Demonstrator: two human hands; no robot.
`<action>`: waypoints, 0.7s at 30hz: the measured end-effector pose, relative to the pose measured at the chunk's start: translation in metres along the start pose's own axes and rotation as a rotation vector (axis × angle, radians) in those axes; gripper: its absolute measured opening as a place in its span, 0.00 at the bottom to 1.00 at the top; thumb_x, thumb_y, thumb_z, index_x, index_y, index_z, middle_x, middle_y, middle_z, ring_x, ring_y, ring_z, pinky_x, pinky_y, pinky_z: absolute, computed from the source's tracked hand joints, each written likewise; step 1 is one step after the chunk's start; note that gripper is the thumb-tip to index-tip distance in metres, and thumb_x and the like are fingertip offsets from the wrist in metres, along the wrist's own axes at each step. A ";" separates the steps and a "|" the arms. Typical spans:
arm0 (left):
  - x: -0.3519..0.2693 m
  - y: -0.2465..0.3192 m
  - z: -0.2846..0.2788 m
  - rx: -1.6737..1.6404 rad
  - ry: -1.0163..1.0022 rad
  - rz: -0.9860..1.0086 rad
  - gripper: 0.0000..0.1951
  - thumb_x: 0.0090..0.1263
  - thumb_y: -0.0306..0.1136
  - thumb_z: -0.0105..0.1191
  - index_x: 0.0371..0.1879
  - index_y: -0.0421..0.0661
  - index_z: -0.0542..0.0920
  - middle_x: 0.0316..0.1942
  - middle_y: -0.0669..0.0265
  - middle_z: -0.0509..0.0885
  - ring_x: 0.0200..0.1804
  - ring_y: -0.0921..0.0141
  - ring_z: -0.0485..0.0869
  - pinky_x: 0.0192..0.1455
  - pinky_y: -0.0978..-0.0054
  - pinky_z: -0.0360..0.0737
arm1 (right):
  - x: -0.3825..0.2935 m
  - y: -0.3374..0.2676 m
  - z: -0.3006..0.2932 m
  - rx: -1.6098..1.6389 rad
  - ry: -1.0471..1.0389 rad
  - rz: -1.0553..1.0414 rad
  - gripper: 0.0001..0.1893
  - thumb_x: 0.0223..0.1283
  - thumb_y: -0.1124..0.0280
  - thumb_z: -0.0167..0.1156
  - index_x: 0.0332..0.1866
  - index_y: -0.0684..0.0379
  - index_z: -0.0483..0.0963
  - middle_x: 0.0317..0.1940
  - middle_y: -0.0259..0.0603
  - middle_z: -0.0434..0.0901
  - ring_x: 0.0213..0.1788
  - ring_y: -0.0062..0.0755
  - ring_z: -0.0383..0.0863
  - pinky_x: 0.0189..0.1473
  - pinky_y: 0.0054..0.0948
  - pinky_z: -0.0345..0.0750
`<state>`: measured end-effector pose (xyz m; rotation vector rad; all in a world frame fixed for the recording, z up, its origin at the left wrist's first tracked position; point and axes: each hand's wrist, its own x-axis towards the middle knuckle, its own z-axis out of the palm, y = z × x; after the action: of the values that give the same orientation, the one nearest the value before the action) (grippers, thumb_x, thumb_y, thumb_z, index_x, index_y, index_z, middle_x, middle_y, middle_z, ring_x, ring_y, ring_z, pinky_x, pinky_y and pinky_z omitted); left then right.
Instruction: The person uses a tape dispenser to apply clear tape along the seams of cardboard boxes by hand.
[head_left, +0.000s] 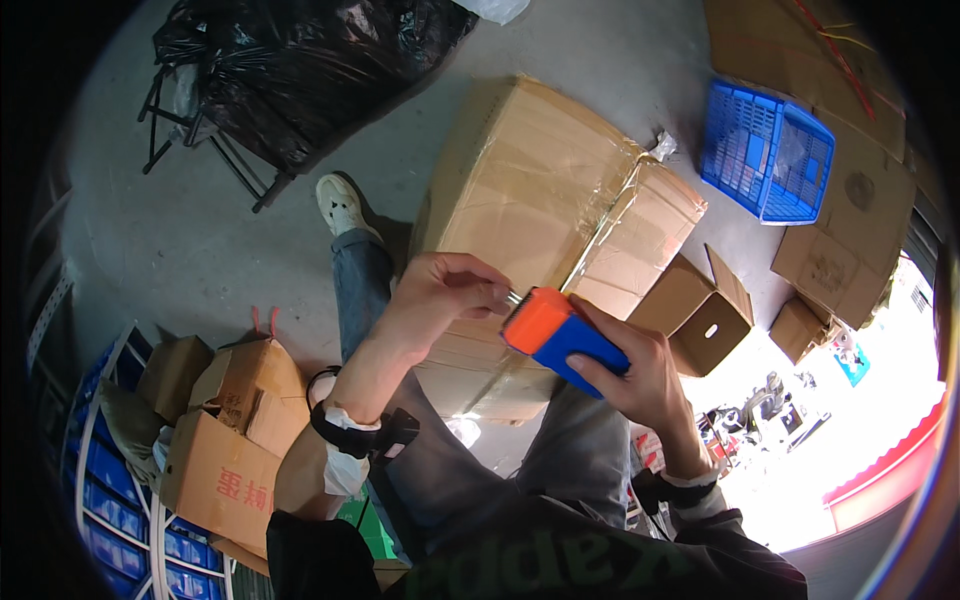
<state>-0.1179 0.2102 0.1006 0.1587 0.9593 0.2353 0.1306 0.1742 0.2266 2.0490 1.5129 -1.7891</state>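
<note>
My right hand (637, 364) grips the blue body of an orange and blue handheld tool (566, 337), perhaps a tape dispenser, with a dark serrated edge at its orange end. At that edge, my left hand (457, 296) pinches a thin, clear or shiny strip (514, 298) between thumb and fingertips. Below both hands lies a large cardboard box (555, 172), its seam covered with shiny clear tape. What the strip joins inside the tool is hidden.
A blue plastic crate (769, 154) and an open small carton (697, 322) lie right of the large box. Black plastic sheeting (300, 67) covers a folding frame at upper left. Cartons (217, 465) stand by a shelf with blue bins (112, 517) at lower left.
</note>
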 end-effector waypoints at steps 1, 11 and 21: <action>0.003 0.004 -0.004 0.009 0.064 -0.005 0.07 0.69 0.21 0.63 0.44 0.37 0.88 0.39 0.59 0.91 0.40 0.71 0.91 0.45 0.78 0.87 | -0.006 -0.002 -0.004 -0.057 0.022 0.046 0.32 0.59 0.65 0.72 0.69 0.58 0.75 0.50 0.59 0.86 0.50 0.55 0.88 0.54 0.40 0.82; 0.080 0.116 -0.203 0.188 0.598 0.407 0.09 0.74 0.27 0.61 0.50 0.40 0.87 0.45 0.63 0.91 0.46 0.75 0.89 0.52 0.81 0.84 | -0.146 0.091 -0.119 -0.175 0.196 0.385 0.31 0.59 0.65 0.66 0.67 0.69 0.75 0.40 0.52 0.89 0.41 0.34 0.90 0.49 0.35 0.84; 0.213 0.070 -0.220 0.332 0.632 0.516 0.08 0.72 0.28 0.63 0.46 0.41 0.87 0.41 0.66 0.90 0.42 0.75 0.86 0.49 0.78 0.81 | -0.122 0.120 -0.114 -0.239 0.180 0.500 0.29 0.61 0.66 0.64 0.67 0.70 0.75 0.40 0.50 0.88 0.40 0.31 0.87 0.48 0.33 0.83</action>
<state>-0.1906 0.3417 -0.1755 0.6694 1.5763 0.6234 0.3104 0.1008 0.2947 2.2466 1.0470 -1.2121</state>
